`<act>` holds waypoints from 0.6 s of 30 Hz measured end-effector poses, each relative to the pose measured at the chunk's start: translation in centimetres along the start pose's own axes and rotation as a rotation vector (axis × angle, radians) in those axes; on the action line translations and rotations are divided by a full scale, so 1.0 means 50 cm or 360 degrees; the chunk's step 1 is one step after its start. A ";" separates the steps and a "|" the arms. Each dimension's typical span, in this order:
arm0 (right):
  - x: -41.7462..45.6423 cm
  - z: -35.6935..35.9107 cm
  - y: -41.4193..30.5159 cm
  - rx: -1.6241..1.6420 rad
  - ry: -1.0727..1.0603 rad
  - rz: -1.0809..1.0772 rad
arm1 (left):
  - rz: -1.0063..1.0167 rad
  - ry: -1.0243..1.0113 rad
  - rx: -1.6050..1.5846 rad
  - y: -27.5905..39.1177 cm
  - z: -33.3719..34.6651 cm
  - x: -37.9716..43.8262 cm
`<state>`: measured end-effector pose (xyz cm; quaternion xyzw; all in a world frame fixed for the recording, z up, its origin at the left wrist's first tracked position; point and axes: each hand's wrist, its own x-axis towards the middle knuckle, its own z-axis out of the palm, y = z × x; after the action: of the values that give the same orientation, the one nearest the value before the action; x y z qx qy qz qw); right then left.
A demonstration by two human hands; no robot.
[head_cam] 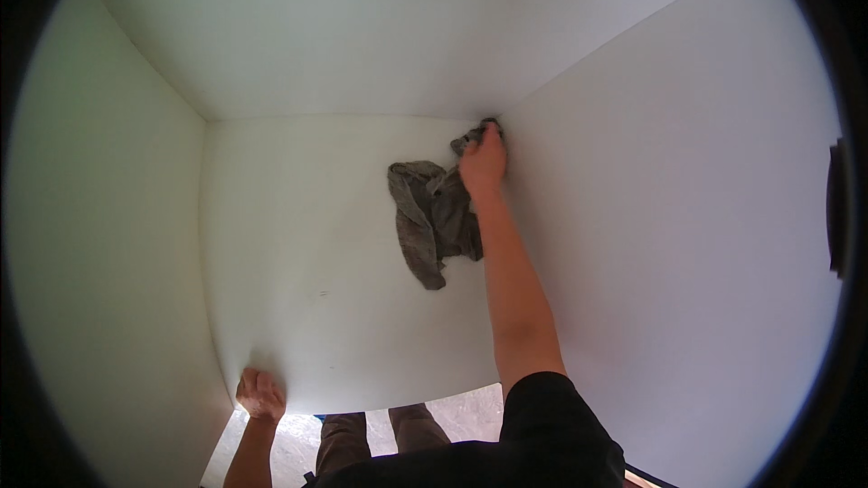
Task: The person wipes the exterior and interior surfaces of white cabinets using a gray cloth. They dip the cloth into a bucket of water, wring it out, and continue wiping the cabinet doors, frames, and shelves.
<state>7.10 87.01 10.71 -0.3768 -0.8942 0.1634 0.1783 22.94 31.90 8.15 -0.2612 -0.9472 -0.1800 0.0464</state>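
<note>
My right hand [484,163] is pressed into the far right corner of a white box-like space, with bunched dark grey cloth [464,142] in its fingers. Just left of the wrist, a larger crumpled part of grey cloth [424,217] lies on the white bottom panel [291,217]. Whether the two parts are one cloth is hidden by the hand. My left hand [261,394] is curled into a fist and rests on the panel at its near left corner, close to the front edge. Nothing shows in its fingers.
White walls enclose the panel at the left [115,217], back [325,34] and right [664,217]. A dark fitting [837,209] sits at the right wall's outer edge. Small dark marks [323,293] show on the panel. Beyond its front edge are my legs and a pale floor [468,413].
</note>
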 end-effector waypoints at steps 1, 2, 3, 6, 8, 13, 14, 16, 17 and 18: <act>0.000 0.009 -0.010 -0.0472 -0.0101 -0.0206 | -0.0010 -0.0001 -0.0026 -0.003 0.003 -0.003; -0.001 0.025 -0.012 -0.0538 -0.0037 -0.0250 | -0.0020 -0.0002 -0.0051 -0.006 0.008 -0.007; -0.002 0.039 -0.010 -0.0609 0.0028 -0.0293 | -0.0029 -0.0003 -0.0082 -0.007 0.012 -0.009; 0.019 0.052 0.008 -0.0761 0.0076 -0.0403 | -0.0038 -0.0003 -0.0073 -0.010 0.016 -0.013; 0.031 0.048 -0.009 -0.0780 -0.0109 -0.0414 | -0.0282 0.0086 -0.0157 0.018 0.026 0.005; 0.063 -0.015 0.021 -0.0626 -0.0523 -0.0362 | 0.0359 0.0023 -0.0682 0.318 0.095 0.307; 0.059 -0.021 0.030 -0.0648 -0.0559 -0.0311 | 0.0349 -0.0199 -0.0662 0.401 0.074 0.396; 0.040 -0.024 0.019 -0.0657 -0.0623 -0.0250 | 0.0335 -0.0257 -0.0706 0.480 0.120 0.513; 0.019 -0.018 0.004 -0.0586 -0.0602 -0.0265 | 0.0335 -0.0214 -0.0681 0.489 0.165 0.556; -0.013 -0.017 0.001 -0.0527 -0.0588 -0.0275 | 0.0336 -0.0179 -0.0668 0.488 0.204 0.583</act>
<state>7.93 86.72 11.32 -0.2870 -0.9549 0.0649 -0.0388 10.44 69.07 11.69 -0.3722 -0.8576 -0.3523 -0.0431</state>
